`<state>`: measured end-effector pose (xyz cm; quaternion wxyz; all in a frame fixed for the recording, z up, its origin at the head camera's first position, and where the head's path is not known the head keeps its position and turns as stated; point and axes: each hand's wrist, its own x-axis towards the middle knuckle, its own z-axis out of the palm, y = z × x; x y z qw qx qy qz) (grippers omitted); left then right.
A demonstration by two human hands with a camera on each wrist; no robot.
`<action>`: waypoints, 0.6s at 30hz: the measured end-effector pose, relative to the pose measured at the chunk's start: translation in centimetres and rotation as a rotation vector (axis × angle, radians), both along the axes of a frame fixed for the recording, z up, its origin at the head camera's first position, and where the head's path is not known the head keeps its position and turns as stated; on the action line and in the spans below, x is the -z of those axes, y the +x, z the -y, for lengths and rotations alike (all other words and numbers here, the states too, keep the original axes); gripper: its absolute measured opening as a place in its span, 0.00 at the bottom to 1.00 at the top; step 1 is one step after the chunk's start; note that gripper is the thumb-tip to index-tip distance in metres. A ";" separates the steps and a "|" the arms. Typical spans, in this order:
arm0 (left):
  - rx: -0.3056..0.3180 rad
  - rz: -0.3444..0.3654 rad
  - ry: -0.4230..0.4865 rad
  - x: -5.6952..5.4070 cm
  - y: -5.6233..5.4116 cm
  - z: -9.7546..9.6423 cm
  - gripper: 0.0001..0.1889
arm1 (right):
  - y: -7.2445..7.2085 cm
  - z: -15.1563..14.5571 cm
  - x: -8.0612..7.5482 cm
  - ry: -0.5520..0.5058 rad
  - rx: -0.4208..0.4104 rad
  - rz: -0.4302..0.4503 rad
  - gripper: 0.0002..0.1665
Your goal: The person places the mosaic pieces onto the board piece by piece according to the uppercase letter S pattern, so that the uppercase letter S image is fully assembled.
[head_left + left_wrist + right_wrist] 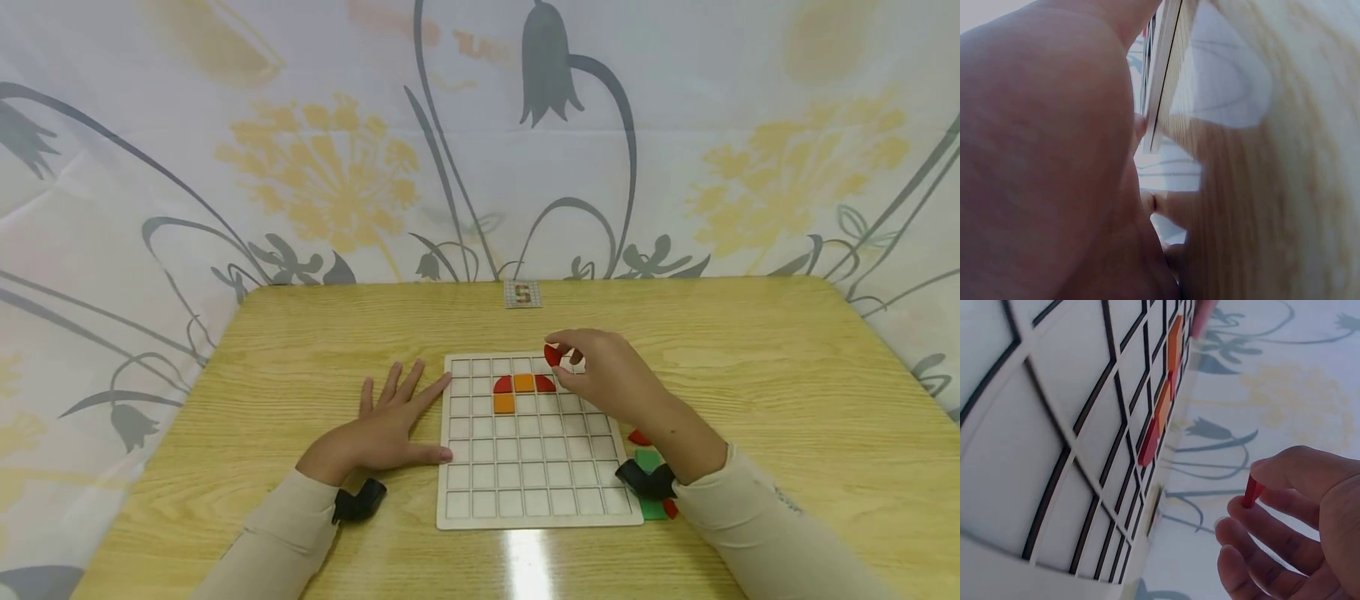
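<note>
A white grid board (528, 477) lies on the table, with two red quarter-round tiles (502, 384) and two orange square tiles (504, 403) set in cells near its far side. My right hand (611, 375) pinches another red tile (552, 355) between thumb and index finger, raised over the board's far right part; the right wrist view shows this red tile (1251, 490) edge-on at the fingertips. Fingers spread, my left hand (390, 433) rests on the table at the board's left edge, thumb and index fingertip touching that edge.
Green tiles (648, 460) and a few red tiles (639, 437) lie right of the board, partly hidden under my right forearm. A small pattern card (522, 294) lies at the table's far edge. Behind the table hangs a flower-printed cloth (480, 167).
</note>
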<state>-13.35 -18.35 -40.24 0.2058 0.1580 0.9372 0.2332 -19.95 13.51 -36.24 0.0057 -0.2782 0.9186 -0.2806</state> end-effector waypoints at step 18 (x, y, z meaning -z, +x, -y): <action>0.001 -0.009 0.002 0.2 0.0 0.1 0.53 | 2.2 3.1 0.1 -0.208 -0.019 -0.150 0.20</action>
